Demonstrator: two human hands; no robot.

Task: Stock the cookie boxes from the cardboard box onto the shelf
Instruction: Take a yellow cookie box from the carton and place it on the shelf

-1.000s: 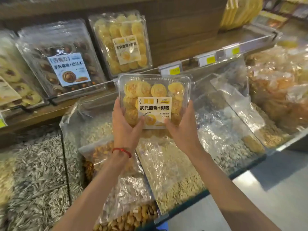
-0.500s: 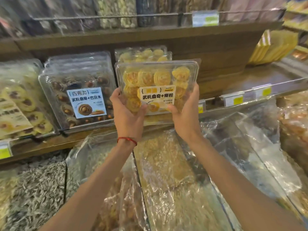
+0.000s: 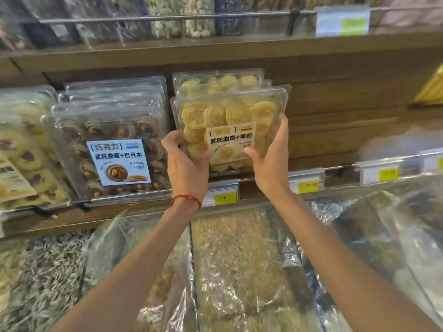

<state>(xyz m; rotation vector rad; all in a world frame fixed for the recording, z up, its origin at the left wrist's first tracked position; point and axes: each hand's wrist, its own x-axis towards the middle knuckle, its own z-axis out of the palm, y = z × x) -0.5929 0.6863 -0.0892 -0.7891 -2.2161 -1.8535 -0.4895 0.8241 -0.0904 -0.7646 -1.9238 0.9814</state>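
1. Left hand (image 3: 185,164) grips the lower left edge of a clear plastic cookie box (image 3: 230,130): thumb across the front, fingers curled behind the side wall. A red string bracelet (image 3: 187,199) sits on that wrist.
2. Right hand (image 3: 269,161) holds the same box by its right side; thumb lies on the front just beside the label, fingers run up the right edge toward the top corner.
3. The cookie box stands nearly upright, front facing the camera, filled with pale yellow swirl cookies; a cream label with dark characters covers its lower middle.
4. The box is at the wooden shelf (image 3: 335,130), directly in front of a second box of yellow cookies (image 3: 220,80), whose top shows just above and behind it. Whether the held box's bottom edge rests on the shelf, I cannot tell; the hands cover it.
5. Just left: a row of chocolate cookie boxes (image 3: 107,144) with a blue label, leaning back against the shelf rail.
6. Far left: another cookie pack (image 3: 24,164) with dark-centred pale cookies, partly cut off.
7. Yellow price tags (image 3: 225,196) hang along the shelf front below the held box and to its right.
8. Below the shelf: bulk bins (image 3: 239,259) under crinkled clear plastic, holding seeds and grain-like goods.
9. No cardboard box in view.
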